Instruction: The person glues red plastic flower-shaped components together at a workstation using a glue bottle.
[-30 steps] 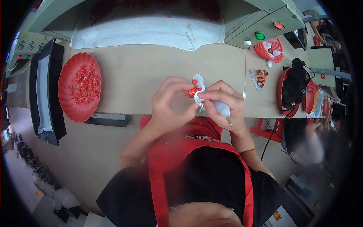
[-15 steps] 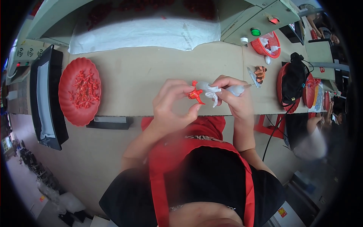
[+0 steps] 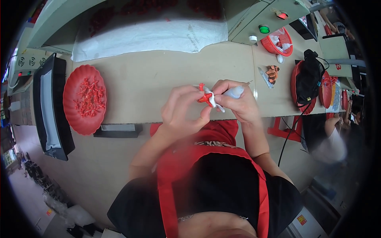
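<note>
Over the table's near edge, my left hand [image 3: 178,109] pinches a small glossy red figurine [image 3: 204,97] between thumb and fingers. My right hand [image 3: 242,104] presses a crumpled white tissue [image 3: 217,104] against the figurine's right side with its fingertips. Tucked in that same hand is a small translucent squeeze bottle [image 3: 234,92], its thin needle tip pointing up and right. Part of the figurine is covered by the tissue and my fingers. Off to the left, a red scalloped dish [image 3: 70,118] holds a heap of similar small red figures [image 3: 90,97].
A black tray [image 3: 65,152] lies left of the dish. Ahead, a pale green machine [image 3: 248,20] has white sheeting [image 3: 139,45] with red pieces on it. At right are a red basket [image 3: 274,49] with white wads, a striped orange-brown piece [image 3: 272,73] and a black bag [image 3: 307,85].
My right hand has moved left, bringing the tissue from beside the figurine onto it. The squeeze bottle has tilted, with its tip now higher. My left hand keeps its hold on the figurine.
</note>
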